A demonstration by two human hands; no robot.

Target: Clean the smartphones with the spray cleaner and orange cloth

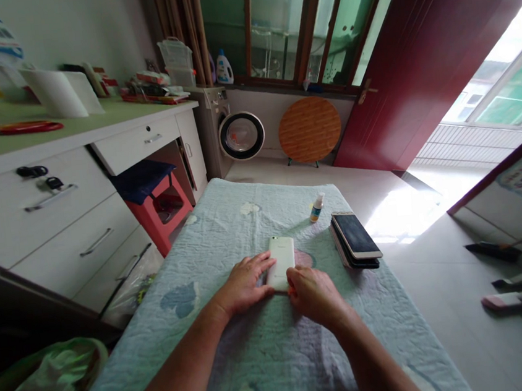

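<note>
A white smartphone (282,256) lies back side up on the quilted cover, its camera at the top left. My left hand (246,282) steadies it by its left side: the fingertips rest over the edge and the thumb presses near the lower left corner. My right hand (312,291) is closed in a fist-like pinch against the phone's lower right edge. What those fingers hold, if anything, is hidden. To the right sits a stack of phones, the top smartphone (356,235) with its dark screen up. Behind it stands a small spray bottle (317,208).
The pale blue quilted cover (229,208) drapes the table. At left are a white drawer desk (70,206), a red stool (164,212) and a lined bin (52,385). Beyond stand a washing machine with its round door (242,136) open and a round wooden tabletop (310,128).
</note>
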